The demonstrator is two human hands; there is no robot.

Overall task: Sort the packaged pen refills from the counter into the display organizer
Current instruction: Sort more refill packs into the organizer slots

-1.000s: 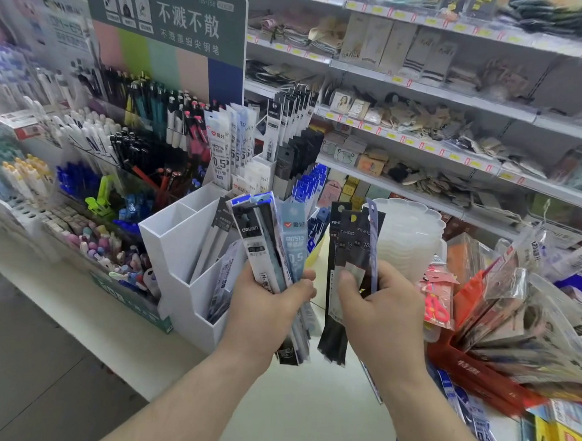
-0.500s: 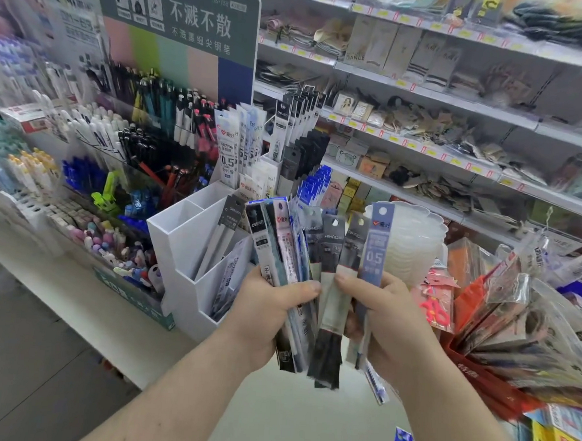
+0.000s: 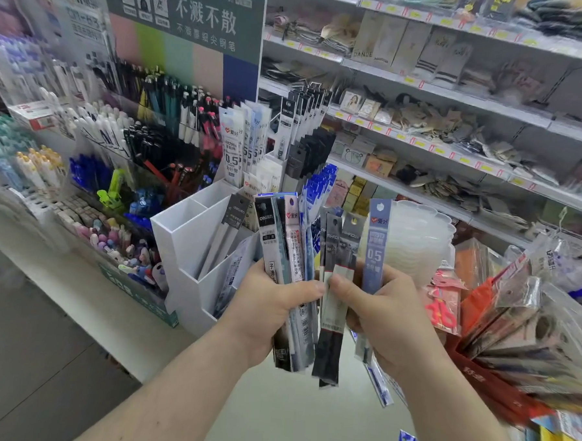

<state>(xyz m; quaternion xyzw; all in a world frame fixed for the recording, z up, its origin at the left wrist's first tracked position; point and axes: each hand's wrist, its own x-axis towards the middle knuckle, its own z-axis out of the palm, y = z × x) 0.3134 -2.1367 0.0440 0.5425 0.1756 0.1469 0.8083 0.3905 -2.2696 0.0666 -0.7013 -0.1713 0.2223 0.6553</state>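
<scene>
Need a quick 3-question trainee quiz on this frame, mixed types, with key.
1. True or false: the left hand holds nothing.
2. The white organizer stands where? A) left of the hands B) right of the hands C) on the floor
3. Fill in: the blue packet in the right hand reads ___ in large digits.

Key: 1 false, it grips a bundle of refill packets; 2 A; 3 0.5

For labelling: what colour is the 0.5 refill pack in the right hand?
Pale blue-lavender 0.5 refill pack, held by the right hand; head view.
</scene>
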